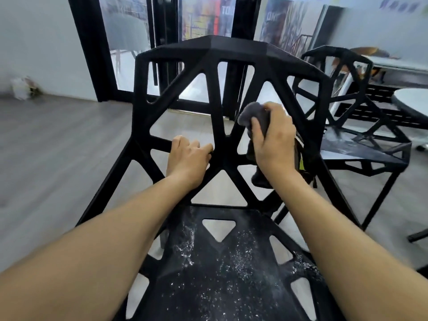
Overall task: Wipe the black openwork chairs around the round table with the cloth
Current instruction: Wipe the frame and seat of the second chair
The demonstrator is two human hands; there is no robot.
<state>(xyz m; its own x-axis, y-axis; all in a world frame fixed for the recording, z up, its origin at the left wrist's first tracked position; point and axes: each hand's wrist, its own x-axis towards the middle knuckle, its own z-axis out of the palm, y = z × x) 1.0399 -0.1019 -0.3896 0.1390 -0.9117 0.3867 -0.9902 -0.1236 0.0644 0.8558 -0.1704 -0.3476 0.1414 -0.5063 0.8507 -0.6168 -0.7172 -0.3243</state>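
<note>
A black openwork chair (pixel 215 52) stands right in front of me, its backrest facing me and its seat (pixel 222 269) speckled with white drops. My left hand (pixel 188 157) grips a horizontal bar low in the backrest. My right hand (pixel 274 137) holds a dark grey cloth (pixel 251 113) pressed against a slanted bar on the backrest's right side. The cloth's lower end hangs down behind my wrist. A second black openwork chair (pixel 361 144) stands to the right, its seat smeared with white.
The edge of the round white table (pixel 412 100) shows at the far right, beyond the second chair. Black-framed glass doors (pixel 166 42) stand behind the chairs. Grey wood floor (pixel 58 144) stretches to the left, with a small white bag (pixel 22 88) by the wall.
</note>
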